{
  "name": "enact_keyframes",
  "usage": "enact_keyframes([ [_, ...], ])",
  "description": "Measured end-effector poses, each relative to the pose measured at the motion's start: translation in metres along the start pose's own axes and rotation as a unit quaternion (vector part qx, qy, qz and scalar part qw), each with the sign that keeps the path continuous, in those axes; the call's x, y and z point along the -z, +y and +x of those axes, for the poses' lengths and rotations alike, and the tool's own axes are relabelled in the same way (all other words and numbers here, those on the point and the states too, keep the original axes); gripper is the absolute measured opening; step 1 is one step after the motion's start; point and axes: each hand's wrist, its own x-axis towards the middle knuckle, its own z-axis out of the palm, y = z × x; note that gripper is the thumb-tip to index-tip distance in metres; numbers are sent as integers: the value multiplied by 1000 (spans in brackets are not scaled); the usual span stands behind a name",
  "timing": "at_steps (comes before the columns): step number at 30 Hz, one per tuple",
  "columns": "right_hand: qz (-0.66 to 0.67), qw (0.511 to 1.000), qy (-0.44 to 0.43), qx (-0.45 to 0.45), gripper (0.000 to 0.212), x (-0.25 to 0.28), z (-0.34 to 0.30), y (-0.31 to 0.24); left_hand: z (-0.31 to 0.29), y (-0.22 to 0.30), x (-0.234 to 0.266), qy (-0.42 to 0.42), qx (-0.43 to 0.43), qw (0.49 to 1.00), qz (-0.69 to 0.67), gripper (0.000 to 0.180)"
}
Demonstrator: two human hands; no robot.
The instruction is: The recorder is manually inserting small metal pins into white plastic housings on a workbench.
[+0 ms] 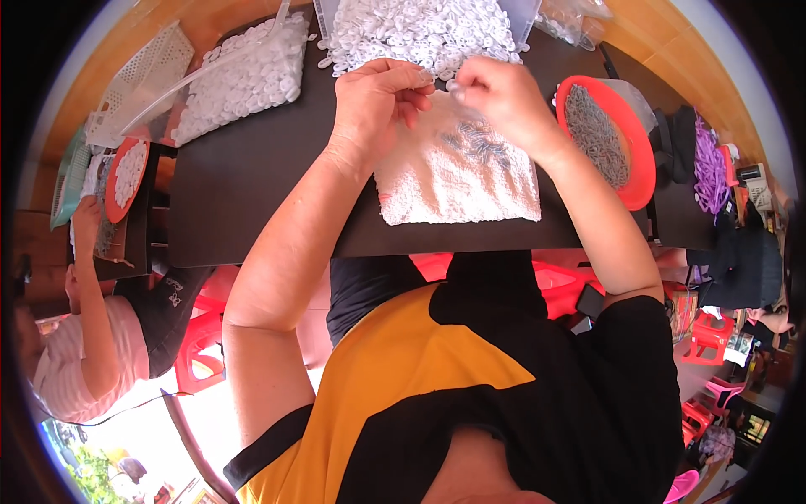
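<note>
My left hand and my right hand are raised close together over the far edge of a white towel. Thumb and fingers of the left are pinched, with the other fingers curled; whatever sits between them is too small to name. The right hand is also closed in a pinch, slightly blurred, its contents unclear. On the towel, partly below the right hand, lie several thin grey metal pieces. Just beyond both hands, a heap of small white plastic pieces spills from a clear bin.
A clear bag of white pieces lies at the far left, near a white basket. At right, a red bowl holds grey metal pieces; purple strips lie beyond. Another person works at left beside a red dish.
</note>
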Motion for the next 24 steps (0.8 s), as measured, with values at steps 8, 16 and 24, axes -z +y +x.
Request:
enact_keyframes([
  [8,454,873,47,-171,10,11,4,-23,-5,-2,-6,0,-16,1000,-3,13],
  [16,476,862,48,-167,12,5,4,-21,-7,-5,-10,21,-46,999,-14,8],
  [24,485,860,31,-156,15,-1,2,-19,-10,-5,-15,5,-54,999,4,8],
])
